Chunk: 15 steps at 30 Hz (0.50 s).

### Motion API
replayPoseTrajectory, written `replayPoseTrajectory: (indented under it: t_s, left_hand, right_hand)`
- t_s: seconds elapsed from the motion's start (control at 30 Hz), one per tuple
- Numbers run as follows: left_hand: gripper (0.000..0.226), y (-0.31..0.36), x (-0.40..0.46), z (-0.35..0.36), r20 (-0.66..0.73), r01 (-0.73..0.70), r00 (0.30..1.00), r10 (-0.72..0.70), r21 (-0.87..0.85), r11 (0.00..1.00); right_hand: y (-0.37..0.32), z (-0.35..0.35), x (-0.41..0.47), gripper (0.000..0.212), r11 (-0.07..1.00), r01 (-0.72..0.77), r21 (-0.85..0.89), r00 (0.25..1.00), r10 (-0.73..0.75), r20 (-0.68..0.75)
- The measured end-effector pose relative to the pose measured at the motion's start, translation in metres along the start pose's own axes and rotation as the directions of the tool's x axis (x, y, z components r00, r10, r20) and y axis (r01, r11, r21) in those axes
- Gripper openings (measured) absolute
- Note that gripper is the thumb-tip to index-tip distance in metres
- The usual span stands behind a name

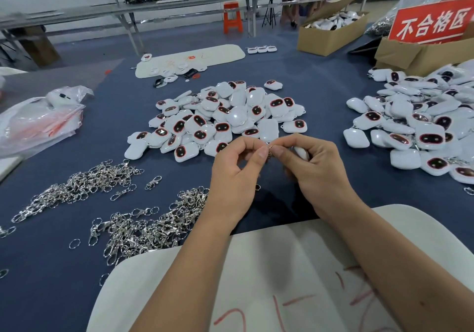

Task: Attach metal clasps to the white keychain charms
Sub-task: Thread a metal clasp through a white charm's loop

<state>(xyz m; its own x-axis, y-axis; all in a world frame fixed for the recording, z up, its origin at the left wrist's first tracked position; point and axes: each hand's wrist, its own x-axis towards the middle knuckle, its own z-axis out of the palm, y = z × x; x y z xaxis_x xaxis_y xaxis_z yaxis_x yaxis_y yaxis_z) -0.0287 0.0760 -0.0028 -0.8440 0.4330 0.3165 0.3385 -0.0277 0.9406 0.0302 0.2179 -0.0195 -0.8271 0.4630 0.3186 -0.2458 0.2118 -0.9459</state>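
Left hand pinches a metal clasp, right hand grips a white charm — mid-attachment; threading the ring likely comes next.

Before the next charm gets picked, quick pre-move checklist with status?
1. Charm held in right hand: ok, charm partly visible in the palm.
2. Clasp pinched at fingertips by left hand: ok, clasp between both thumbs.
3. Clasp fully hooked on: cannot tell, fingers hide it.
4. Clasp pile near the left hand: ok.
5. Middle charm pile stocked: ok.
6. Right pile carries clasps: ok, some show.
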Motion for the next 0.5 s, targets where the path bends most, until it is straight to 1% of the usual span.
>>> replayPoseTrajectory:
  t_s: [0.07, 0.27, 0.5]
  left_hand:
    - [0.010, 0.0002, -0.0001, 0.0002, 0.017, 0.007, 1.000, -0.007, 0.000, 1.000]
    - [0.016, 0.0020, -0.0011, 0.0022, 0.013, -0.061, 0.998, 0.060, 0.130, 0.990]
    - [0.012, 0.0035, -0.0017, 0.0025, -0.007, -0.078, 0.997, 0.079, 0.102, 0.992]
  right_hand:
    - [0.0004, -0.0001, 0.0005, 0.009, 1.000, -0.014, 0.024, 1.000, 0.014, -0.001]
    - [-0.0006, 0.0008, -0.0004, 0.012, 0.999, -0.022, 0.038, 1.000, 0.021, 0.012]
    - [-0.0027, 0.0004, -0.0016, 0.009, 0.999, -0.029, 0.039, 1.000, 0.030, -0.007]
